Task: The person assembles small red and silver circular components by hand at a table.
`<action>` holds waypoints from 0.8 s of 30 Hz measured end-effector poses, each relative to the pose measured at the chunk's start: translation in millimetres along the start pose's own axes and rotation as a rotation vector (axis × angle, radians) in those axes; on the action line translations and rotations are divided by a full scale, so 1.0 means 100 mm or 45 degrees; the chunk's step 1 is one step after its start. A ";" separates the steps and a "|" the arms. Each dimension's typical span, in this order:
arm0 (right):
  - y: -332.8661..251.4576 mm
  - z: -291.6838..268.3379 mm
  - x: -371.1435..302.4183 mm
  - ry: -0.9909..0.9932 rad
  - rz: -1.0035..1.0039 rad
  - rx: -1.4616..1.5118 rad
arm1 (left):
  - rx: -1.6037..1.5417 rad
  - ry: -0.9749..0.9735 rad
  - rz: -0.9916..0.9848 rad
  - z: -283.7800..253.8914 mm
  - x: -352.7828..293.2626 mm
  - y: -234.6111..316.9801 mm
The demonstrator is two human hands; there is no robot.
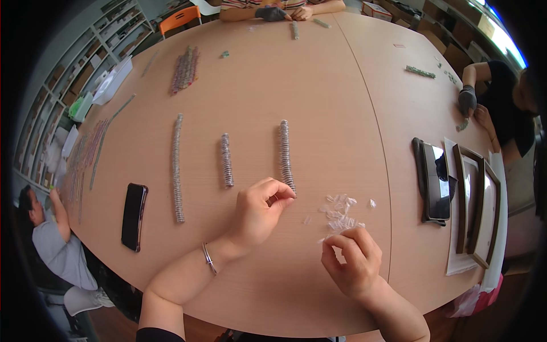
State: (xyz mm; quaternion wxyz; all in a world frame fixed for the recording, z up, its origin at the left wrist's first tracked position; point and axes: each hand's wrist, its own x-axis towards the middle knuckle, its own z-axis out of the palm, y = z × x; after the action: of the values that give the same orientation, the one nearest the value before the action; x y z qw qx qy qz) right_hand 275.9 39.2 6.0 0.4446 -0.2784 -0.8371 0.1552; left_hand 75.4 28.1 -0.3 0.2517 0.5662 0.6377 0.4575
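Observation:
In the middle of the table lies a thin grey-and-white row of closely stacked rings, like a coil (285, 151). My left hand (256, 211) is closed at its near end, with thumb and forefinger pinched there. To the right is a loose heap of small clear plastic pieces (340, 214). At the near edge of this heap my right hand (354, 262) is pinched, and a small clear piece (321, 240) shows at its fingertips. A shorter ringed row (227, 161) and a longer one (178, 171) lie to the left, roughly parallel.
A black phone (134, 216) lies left of my left forearm. Toward the right are another phone in a dark case (436, 182) and wooden frames (476, 205). Bundled coloured strands (185, 71) lie farther back. Other people sit at the far, right and left edges.

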 end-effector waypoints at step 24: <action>0.24 -0.33 0.10 -0.135 0.793 0.669 | -0.241 -0.137 0.237 0.16 -0.12 0.31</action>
State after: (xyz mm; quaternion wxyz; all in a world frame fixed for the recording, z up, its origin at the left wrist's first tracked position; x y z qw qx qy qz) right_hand 306.5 65.0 19.1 0.3887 -0.3871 -0.6664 0.5049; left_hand 106.8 19.9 16.9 0.2942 0.6206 0.5219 0.5059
